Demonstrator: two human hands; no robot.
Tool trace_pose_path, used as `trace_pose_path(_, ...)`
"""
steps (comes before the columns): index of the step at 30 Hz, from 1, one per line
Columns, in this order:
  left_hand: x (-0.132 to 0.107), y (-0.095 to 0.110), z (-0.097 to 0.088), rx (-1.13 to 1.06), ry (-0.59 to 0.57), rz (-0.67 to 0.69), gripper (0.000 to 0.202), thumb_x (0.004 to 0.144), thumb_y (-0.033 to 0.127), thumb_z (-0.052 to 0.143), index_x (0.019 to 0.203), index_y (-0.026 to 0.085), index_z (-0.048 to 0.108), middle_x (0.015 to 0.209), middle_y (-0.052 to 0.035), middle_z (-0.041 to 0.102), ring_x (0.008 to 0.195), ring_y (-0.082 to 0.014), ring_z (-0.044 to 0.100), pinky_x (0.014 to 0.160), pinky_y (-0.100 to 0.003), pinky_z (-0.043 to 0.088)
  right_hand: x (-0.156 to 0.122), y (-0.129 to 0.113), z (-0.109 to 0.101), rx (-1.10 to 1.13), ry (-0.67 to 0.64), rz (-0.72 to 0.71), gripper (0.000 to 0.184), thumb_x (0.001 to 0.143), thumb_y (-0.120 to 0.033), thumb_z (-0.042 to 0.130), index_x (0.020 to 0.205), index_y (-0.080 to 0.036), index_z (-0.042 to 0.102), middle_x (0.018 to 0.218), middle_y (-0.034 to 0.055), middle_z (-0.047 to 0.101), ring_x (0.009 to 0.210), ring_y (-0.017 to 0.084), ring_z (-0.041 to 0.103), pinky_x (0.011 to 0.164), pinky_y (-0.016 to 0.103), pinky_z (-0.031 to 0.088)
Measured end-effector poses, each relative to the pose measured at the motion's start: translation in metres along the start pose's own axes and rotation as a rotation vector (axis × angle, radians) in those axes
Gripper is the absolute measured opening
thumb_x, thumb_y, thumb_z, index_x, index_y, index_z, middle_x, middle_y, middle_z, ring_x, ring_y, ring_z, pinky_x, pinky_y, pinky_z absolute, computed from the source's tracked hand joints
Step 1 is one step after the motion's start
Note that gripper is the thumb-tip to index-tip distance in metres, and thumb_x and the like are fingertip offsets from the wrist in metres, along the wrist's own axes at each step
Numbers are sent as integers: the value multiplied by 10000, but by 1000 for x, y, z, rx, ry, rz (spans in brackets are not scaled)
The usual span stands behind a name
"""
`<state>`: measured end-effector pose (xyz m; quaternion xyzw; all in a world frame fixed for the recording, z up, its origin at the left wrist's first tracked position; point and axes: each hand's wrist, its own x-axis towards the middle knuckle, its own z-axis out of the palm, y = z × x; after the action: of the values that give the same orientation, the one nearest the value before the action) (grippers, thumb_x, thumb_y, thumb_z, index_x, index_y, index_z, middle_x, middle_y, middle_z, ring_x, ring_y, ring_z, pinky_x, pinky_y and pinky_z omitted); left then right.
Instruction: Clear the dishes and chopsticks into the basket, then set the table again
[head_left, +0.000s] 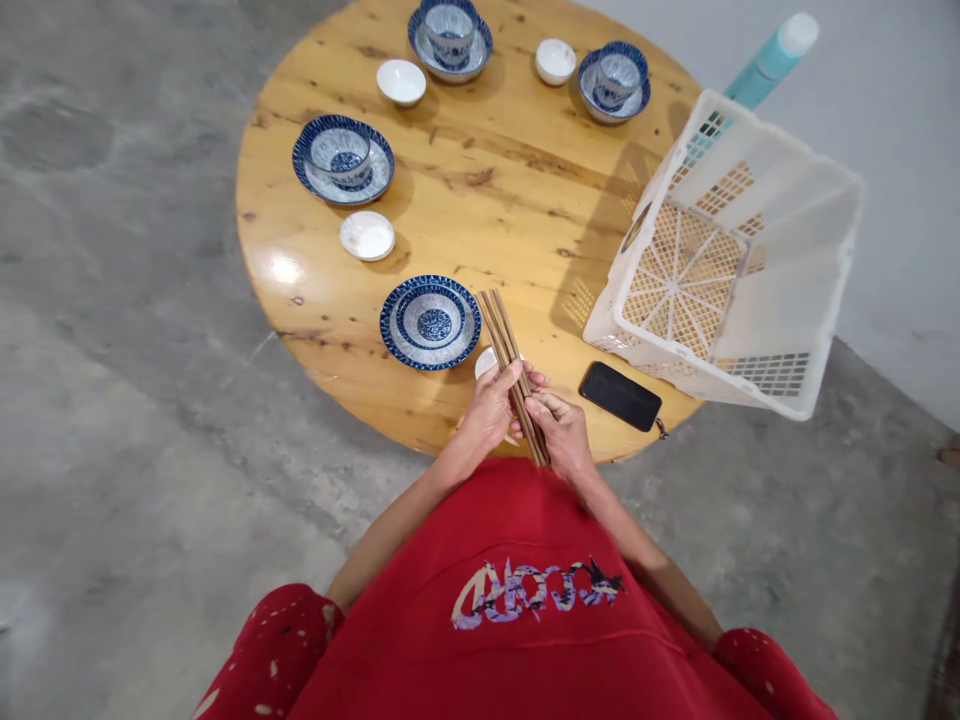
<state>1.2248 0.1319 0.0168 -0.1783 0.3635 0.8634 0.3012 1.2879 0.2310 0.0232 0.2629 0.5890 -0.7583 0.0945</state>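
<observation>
A bundle of wooden chopsticks point(499, 325) is held in front of my body, over the near edge of the table. My left hand point(491, 405) is closed round its middle, thumb on top. My right hand point(561, 430) grips the same bundle a little lower, fingers pressed on the sticks. Partly hidden behind my hands is a small white dish point(486, 362). Just left of it, a blue-and-white bowl point(433, 323) sits on a matching plate point(388, 325).
Around the round wooden table point(480, 230) stand more blue-and-white bowls point(341, 155) on plates, with small white dishes point(367, 236). At right are a black phone point(621, 396) and a white plastic basket point(795, 240) overhanging the edge. Behind it rises a turquoise cylinder point(769, 65).
</observation>
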Motion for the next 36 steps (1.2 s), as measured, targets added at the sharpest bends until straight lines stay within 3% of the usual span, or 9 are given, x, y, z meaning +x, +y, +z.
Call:
trace_pose_path(5, 0, -3, 2, 20, 54, 66, 337, 782, 425, 723, 931, 137, 635, 811, -74, 724, 784, -183, 713, 678, -253, 564, -1, -2, 2, -105, 0, -109, 337, 793, -504, 704, 833, -171, 672, 701, 12, 682, 566, 146, 646, 584, 274, 562)
trace_pose_path(15, -2, -11, 7, 94, 138, 161, 373, 784, 424, 700, 982, 119, 616, 902, -113, 737, 769, -182, 715, 693, -282, 573, -3, 7, 0, -370, 99, -223, 248, 833, -423, 626, 877, -189, 695, 774, 21, 686, 694, 174, 614, 671, 277, 501)
trace_pose_path(24, -3, -14, 5, 84, 111, 185, 385, 777, 437, 715, 962, 115, 615, 878, -109, 732, 794, -181, 716, 774, -308, 570, -3, 13, 5, -16, 148, -58, 284, 702, -425, 766, 803, -173, 684, 716, -8, 635, 630, 124, 541, 616, 247, 456)
trace_pose_path(36, -6, -6, -10, 134, 180, 186, 336, 782, 414, 687, 955, 136, 610, 803, -73, 729, 719, -179, 711, 700, -298, 567, -9, 18, 25, 15, 165, -58, 316, 685, -462, 765, 726, -174, 642, 636, -37, 570, 577, 100, 452, 566, 226, 397)
